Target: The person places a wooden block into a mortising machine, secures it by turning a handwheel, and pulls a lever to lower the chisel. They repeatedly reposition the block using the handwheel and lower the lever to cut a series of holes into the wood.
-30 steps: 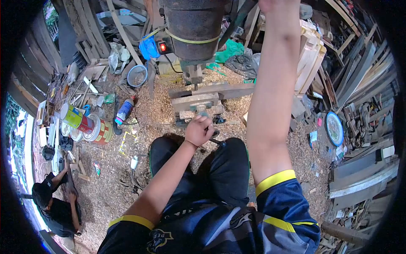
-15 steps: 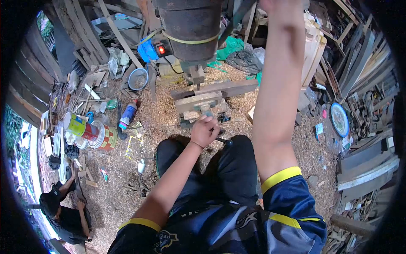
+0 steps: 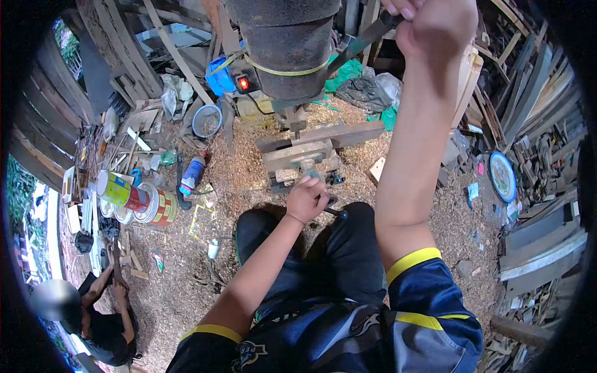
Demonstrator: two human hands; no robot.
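My left hand (image 3: 308,200) is closed on the near end of a small vise (image 3: 308,173), beside its dark crank handle (image 3: 337,212). Wooden pieces lie in and across the vise, a pale block (image 3: 301,153) in front of a longer board (image 3: 354,132). Directly above them, a drill bit (image 3: 297,133) points down from a drill press (image 3: 286,40) with a dark, round housing. Reaching up at the top right, my right hand (image 3: 435,25) is wrapped round the drill press's dark lever (image 3: 367,40); the frame edge cuts off part of that hand.
A red-lit switch (image 3: 243,82) is mounted by the housing. Wood shavings cover the floor (image 3: 249,180). Paint buckets (image 3: 155,205), a bottle (image 3: 193,171) and a blue-rimmed basin (image 3: 206,119) stand to the left. At lower left another person (image 3: 102,317) sits; scrap wood (image 3: 547,242) is piled on the right.
My right hand and the lever have come lower into view. My left hand stays at the vise. The whole view has shifted slightly, and the other person's hands have come closer together.
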